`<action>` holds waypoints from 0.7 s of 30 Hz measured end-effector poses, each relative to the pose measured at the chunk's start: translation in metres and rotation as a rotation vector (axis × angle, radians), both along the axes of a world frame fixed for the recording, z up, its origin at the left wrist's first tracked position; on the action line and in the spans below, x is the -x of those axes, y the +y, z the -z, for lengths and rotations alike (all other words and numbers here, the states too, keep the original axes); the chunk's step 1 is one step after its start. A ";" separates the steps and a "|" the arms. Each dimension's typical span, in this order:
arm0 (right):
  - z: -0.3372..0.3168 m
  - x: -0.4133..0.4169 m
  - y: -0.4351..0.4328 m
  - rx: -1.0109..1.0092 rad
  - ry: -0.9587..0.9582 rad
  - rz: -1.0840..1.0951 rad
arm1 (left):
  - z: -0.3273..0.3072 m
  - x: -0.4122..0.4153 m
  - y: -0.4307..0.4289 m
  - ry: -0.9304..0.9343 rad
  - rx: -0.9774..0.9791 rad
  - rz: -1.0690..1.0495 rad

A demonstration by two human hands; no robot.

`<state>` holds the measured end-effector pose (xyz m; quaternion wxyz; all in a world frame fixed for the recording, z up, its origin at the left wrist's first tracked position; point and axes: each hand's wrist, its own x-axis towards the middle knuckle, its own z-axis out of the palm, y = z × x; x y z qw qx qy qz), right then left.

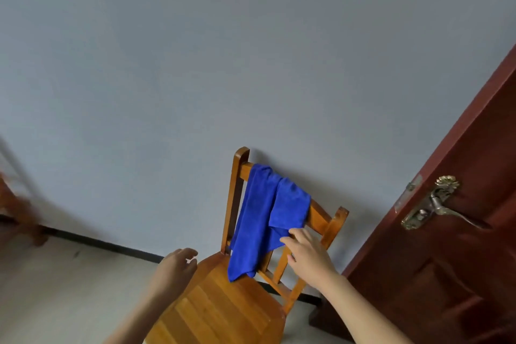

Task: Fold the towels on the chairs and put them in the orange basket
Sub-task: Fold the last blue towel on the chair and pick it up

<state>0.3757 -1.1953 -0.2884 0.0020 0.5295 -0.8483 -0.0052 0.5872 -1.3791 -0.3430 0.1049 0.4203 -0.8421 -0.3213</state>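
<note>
A blue towel point(265, 218) hangs crumpled over the top rail of a wooden chair point(223, 307) that stands against the wall. My right hand point(307, 254) reaches to the towel's lower right edge, fingertips touching the cloth in front of the chair back; whether it grips the cloth is unclear. My left hand point(176, 265) hovers left of the seat with loosely curled fingers, holding nothing. The orange basket is out of view.
A dark red door point(460, 246) with a brass lever handle point(438, 204) stands open close to the chair's right side. Another piece of wooden furniture point(16, 209), blurred, is at the far left edge. Pale floor lies to the chair's left.
</note>
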 end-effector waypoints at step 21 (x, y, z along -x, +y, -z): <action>-0.006 0.095 -0.074 -0.038 0.185 0.121 | -0.015 0.085 -0.052 0.120 -0.046 0.020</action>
